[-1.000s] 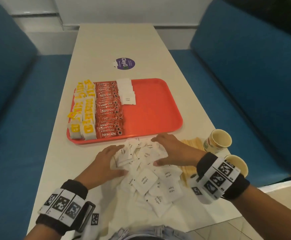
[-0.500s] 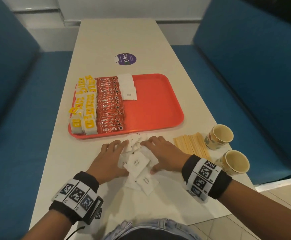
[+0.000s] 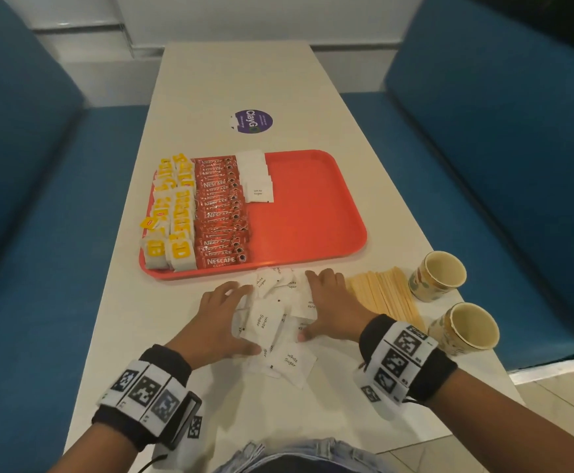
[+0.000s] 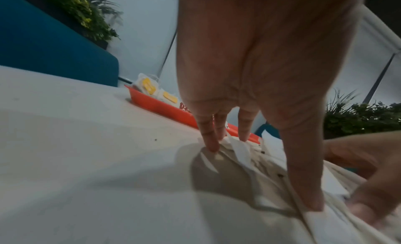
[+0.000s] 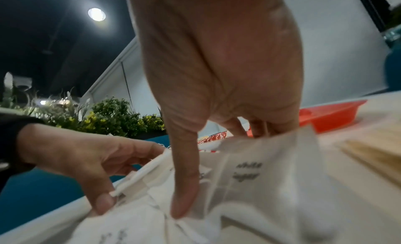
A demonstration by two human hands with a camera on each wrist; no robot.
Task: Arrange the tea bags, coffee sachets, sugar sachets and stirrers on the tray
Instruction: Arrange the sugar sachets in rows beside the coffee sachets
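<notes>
Flanking the sugar sachets [image 3: 267, 322], left hand [image 3: 218, 323] and right hand [image 3: 334, 307] press flat-fingered beside tray [image 3: 313, 213] edge.

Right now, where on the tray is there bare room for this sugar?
The tray's right half is bare, bordered by the sugar stack and coffee sachets. Below that stack is free too. The left side is crowded with tea bags.

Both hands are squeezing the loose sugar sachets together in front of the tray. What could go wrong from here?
1. The left hand and right hand only press the sugar sachets from the sides with no real grip; lifted like this, the pile may spill.
2. A few sachets lie nearer the table edge, outside the hands, and could be left behind.
3. The right wrist sits close to the stirrers and paper cups, so a sweep could knock them.
</notes>
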